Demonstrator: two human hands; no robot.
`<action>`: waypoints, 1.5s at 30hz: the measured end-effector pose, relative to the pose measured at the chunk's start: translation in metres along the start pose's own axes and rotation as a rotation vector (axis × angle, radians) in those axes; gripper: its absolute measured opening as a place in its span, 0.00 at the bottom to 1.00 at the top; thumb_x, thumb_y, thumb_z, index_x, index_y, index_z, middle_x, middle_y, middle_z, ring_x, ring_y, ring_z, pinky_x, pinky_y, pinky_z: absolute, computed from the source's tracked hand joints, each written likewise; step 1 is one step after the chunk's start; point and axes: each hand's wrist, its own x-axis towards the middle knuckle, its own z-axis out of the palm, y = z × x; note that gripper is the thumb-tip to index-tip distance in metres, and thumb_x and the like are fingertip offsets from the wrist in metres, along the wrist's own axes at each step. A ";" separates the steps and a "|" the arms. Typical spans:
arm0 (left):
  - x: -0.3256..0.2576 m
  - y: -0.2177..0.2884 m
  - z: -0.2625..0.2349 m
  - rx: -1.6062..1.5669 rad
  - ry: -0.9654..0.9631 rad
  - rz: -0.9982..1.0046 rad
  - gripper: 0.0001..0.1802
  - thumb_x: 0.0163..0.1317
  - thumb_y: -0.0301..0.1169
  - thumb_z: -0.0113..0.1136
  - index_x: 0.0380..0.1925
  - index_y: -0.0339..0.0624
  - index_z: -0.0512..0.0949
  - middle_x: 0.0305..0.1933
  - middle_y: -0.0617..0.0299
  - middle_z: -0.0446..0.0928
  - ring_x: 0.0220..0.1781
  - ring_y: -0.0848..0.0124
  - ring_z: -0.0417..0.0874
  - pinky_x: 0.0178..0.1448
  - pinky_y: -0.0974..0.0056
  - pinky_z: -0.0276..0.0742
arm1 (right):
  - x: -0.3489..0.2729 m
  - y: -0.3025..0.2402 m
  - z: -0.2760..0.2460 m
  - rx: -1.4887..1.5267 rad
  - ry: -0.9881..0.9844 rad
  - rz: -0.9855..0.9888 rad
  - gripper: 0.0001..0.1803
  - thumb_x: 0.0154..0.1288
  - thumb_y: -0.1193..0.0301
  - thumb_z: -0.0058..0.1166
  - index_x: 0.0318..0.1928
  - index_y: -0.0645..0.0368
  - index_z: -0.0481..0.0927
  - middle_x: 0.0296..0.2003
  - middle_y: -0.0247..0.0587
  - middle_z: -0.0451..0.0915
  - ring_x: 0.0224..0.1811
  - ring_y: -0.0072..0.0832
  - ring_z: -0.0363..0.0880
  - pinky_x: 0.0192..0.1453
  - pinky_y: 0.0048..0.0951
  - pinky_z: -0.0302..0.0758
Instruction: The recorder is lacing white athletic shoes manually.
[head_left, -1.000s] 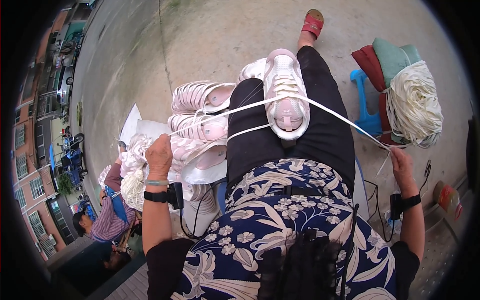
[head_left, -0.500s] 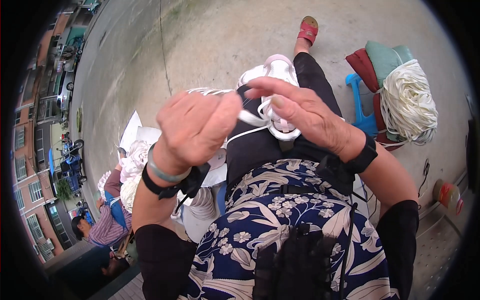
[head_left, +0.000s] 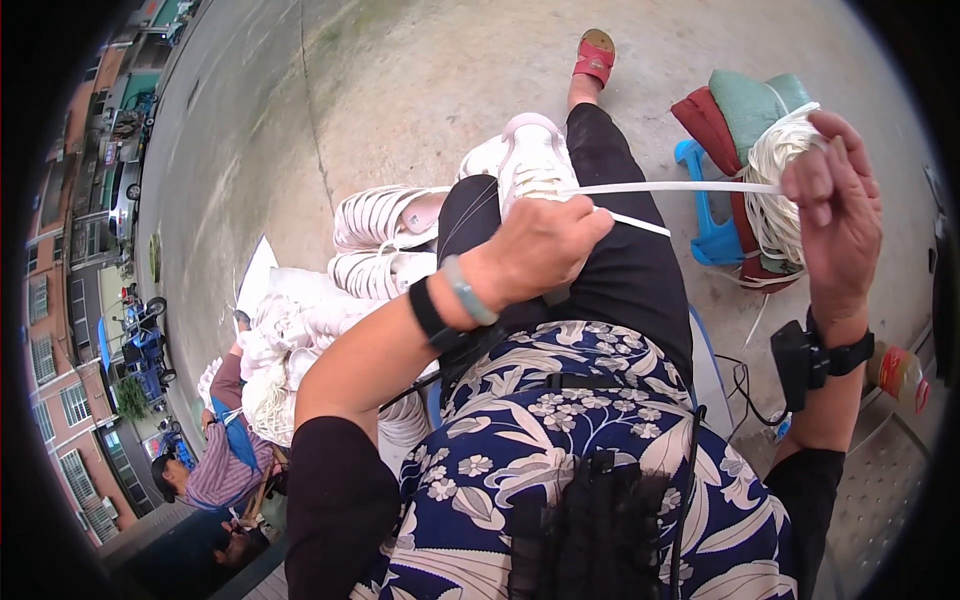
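Observation:
A white and pink sneaker (head_left: 535, 155) lies across my lap, its toe pointing away from me. My left hand (head_left: 550, 240) is closed over the near part of the shoe and hides it. From those fingers sticks out a short white lace end (head_left: 640, 222). Well off to the right, my right hand (head_left: 838, 195) pinches a white shoelace (head_left: 690, 187) and draws it taut and nearly level from the shoe's eyelets. Exactly what sits under the left fingertips is hidden.
Left of my leg, several white shoes (head_left: 380, 220) are stacked, beside a white heap (head_left: 295, 310). At right, a blue stool (head_left: 712, 240) bears red and green bundles and a hank of white laces (head_left: 775, 220). A plastic jar (head_left: 898, 375) stands lower right. Another person (head_left: 225, 460) sits at left.
My hands were close together over the shoe. The right hand has swung far right, pulling the lace straight; the left has moved right and down onto the shoe.

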 end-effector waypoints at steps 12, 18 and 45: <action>0.018 -0.022 0.072 0.062 -0.308 -0.160 0.06 0.50 0.26 0.50 0.30 0.39 0.69 0.22 0.53 0.76 0.28 0.55 0.81 0.28 0.56 0.75 | -0.024 -0.009 -0.082 0.044 0.174 -0.072 0.17 0.69 0.74 0.36 0.54 0.72 0.64 0.21 0.27 0.58 0.20 0.12 0.53 0.33 0.18 0.58; 0.010 -0.011 0.020 -0.280 -0.268 -0.448 0.09 0.54 0.28 0.54 0.37 0.43 0.75 0.27 0.49 0.77 0.32 0.51 0.79 0.36 0.53 0.73 | -0.037 0.000 -0.116 0.067 0.291 -0.012 0.16 0.70 0.74 0.37 0.55 0.69 0.63 0.24 0.27 0.61 0.21 0.11 0.54 0.28 0.15 0.56; -0.181 -0.053 -0.213 -1.361 1.368 -0.954 0.05 0.61 0.26 0.55 0.35 0.38 0.72 0.20 0.64 0.71 0.14 0.80 0.63 0.20 0.74 0.57 | -0.075 0.050 -0.209 -0.207 0.519 0.226 0.17 0.69 0.70 0.43 0.55 0.62 0.68 0.31 0.27 0.71 0.24 0.09 0.62 0.24 0.10 0.57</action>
